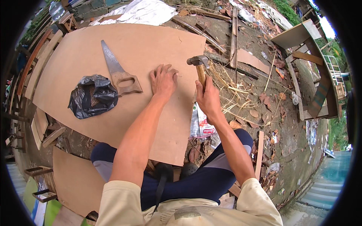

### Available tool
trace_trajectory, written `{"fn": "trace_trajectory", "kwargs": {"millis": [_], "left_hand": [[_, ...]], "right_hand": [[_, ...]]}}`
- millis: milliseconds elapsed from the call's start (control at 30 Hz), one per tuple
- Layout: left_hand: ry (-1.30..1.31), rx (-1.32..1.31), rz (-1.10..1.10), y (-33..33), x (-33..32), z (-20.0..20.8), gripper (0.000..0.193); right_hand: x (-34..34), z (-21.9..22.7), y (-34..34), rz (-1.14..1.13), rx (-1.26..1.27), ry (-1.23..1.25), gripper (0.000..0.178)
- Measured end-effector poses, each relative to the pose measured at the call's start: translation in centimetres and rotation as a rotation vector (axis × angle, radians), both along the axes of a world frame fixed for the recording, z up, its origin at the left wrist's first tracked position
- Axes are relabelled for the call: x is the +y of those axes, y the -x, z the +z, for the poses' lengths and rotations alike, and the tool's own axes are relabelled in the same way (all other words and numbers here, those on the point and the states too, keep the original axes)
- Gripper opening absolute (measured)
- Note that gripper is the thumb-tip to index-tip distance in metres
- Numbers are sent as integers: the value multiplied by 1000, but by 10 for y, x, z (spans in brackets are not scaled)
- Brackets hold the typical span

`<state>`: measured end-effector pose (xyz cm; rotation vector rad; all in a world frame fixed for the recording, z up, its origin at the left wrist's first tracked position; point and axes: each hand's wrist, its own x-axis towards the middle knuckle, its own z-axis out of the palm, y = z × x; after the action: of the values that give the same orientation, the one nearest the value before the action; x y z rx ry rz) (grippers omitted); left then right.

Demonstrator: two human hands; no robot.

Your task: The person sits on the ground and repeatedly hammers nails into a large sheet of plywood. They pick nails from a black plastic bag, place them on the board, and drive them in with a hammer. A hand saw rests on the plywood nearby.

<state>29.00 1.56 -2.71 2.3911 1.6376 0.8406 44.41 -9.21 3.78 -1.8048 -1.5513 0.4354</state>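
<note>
My right hand [208, 98] is closed round the wooden handle of a claw hammer [201, 75], whose metal head is raised beside the right edge of a large brown board [143, 49]. My left hand [164, 81] lies palm down on the board near that edge, its fingers bent and somewhat apart; nothing shows in them. To its left rests a handsaw [113, 62] with a wooden handle, its blade pointing away from me. A crumpled black plastic bag [83, 106], with small brownish contents in its opening, sits against the saw's handle.
Wood strips [233, 37] and dry straw [237, 92] litter the ground at right, with a wooden frame [328, 86] beyond. White sheeting [139, 13] lies past the far edge. A printed plastic packet [203, 126] lies by my right forearm. Stacked planks [43, 64] stand left.
</note>
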Motion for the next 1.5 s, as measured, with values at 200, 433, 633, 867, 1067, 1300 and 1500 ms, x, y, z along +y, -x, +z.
{"fn": "trace_trajectory", "kwargs": {"millis": [200,433,633,867,1067,1300,1500], "left_hand": [[2,15,-2,-1,0,1,20],[2,-19,-13,-9,0,0,19],[29,15,14,3,0,0,20],[21,34,37,-4,0,-2,23],[1,8,24,-4,-2,2,22],[21,0,48,2,-1,1,20],[14,3,26,-4,0,-1,22]], "right_hand": [[10,-2,-12,4,-103,206,31],[9,-32,-21,57,-166,201,31],[6,10,-4,-7,-49,-55,32],[13,-10,-28,62,-220,74,28],[10,-22,-15,143,-332,182,27],[8,4,0,32,-75,28,29],[15,-19,-31,35,-249,72,25]]}}
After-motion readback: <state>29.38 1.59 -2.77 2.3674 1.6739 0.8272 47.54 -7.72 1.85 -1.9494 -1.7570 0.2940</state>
